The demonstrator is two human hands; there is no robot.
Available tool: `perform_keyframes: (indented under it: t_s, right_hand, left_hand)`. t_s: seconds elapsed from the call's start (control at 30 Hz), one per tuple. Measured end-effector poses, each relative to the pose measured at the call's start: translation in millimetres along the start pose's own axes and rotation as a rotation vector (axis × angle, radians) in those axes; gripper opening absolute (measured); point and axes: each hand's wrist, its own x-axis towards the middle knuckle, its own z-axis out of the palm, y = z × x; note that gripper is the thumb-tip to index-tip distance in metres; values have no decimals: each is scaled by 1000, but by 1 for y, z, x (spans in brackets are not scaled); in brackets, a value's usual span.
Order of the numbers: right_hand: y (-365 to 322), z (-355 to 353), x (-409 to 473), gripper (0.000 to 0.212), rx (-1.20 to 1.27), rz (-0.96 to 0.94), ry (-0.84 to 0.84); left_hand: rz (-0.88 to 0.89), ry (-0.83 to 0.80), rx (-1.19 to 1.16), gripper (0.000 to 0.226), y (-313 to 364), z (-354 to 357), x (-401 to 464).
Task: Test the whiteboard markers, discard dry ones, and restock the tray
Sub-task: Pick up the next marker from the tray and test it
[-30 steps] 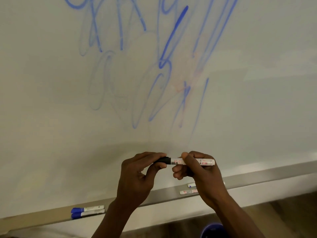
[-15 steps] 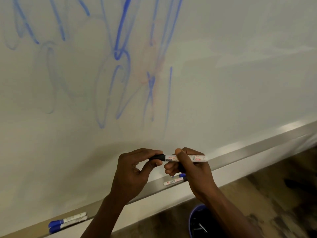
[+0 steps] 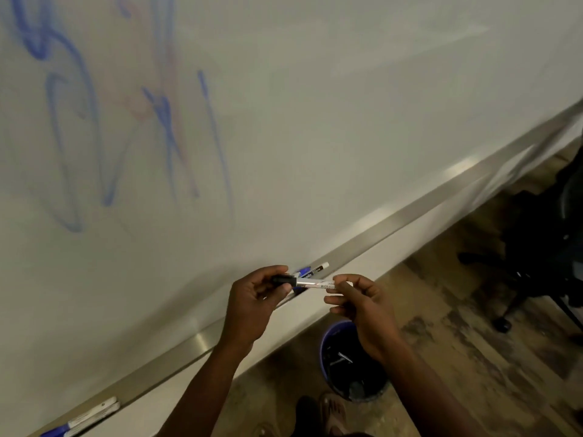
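Observation:
A white marker with a black cap (image 3: 310,282) is held level between both hands, just in front of the metal tray (image 3: 394,219). My left hand (image 3: 252,305) pinches the black cap end. My right hand (image 3: 362,302) pinches the white barrel's other end with thumb and fingertips. Behind them, a blue-capped marker (image 3: 310,271) lies in the tray. Two more blue-capped markers (image 3: 85,419) lie in the tray at the lower left. The whiteboard (image 3: 315,121) carries blue scribbles.
A blue bin (image 3: 328,339) with a dark liner stands on the floor under my right wrist, with some small items inside. A black office chair (image 3: 542,247) is at the right. A foot in a sandal (image 3: 331,411) shows at the bottom.
The view has swung right and down, so the bin and chair show more. My right hand has slid toward the barrel's end and holds it by the fingertips.

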Motion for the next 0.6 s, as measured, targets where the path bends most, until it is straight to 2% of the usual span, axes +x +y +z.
perform_keyframes:
  t_s: [0.3,0.5,0.6]
  right_hand:
    - [39,-73,3,12,-8,131,134]
    - [77,-115,11,9,-48,230,356]
    - [93,-135,20,10,-9,297,405]
  left_hand:
    - [-337,-77,-42,40,-71,73,1]
    - [-486,-184,62,31,-107,112,-4]
    - [-571,-213,57,28,-116,131,-6]
